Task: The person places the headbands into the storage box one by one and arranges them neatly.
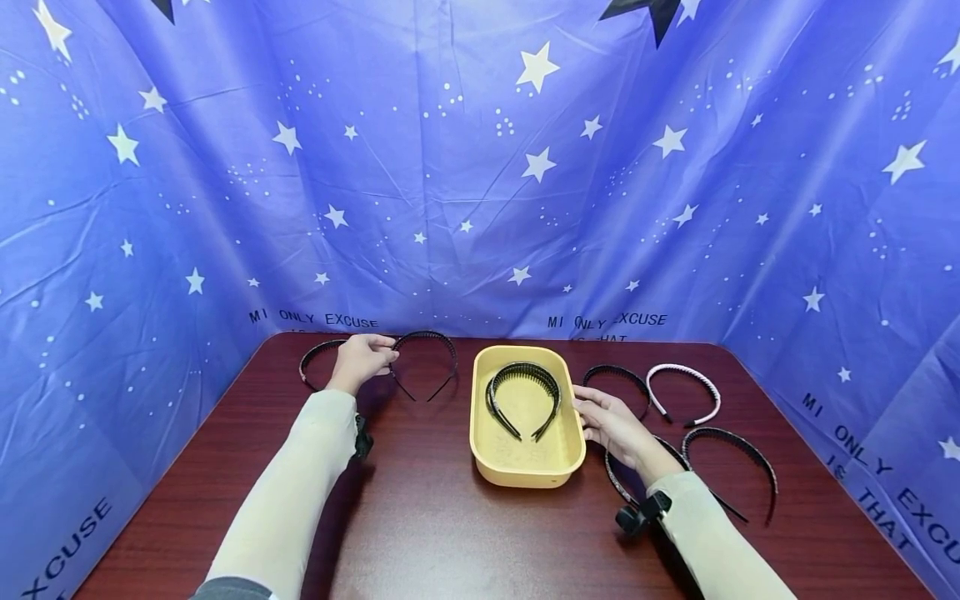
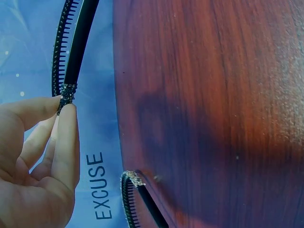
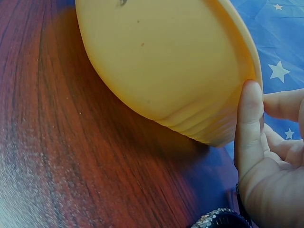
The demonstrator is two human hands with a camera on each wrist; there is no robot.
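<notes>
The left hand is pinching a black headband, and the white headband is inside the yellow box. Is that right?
Not quite: the white headband isn't inside the yellow box. The head view shows it on the table, right of the box. The left hand is indeed pinching a black headband.

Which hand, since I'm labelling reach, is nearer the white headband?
Right. The right hand holds the yellow tub, to the left of the white headband; the left hand is much farther left, past the tub.
</notes>
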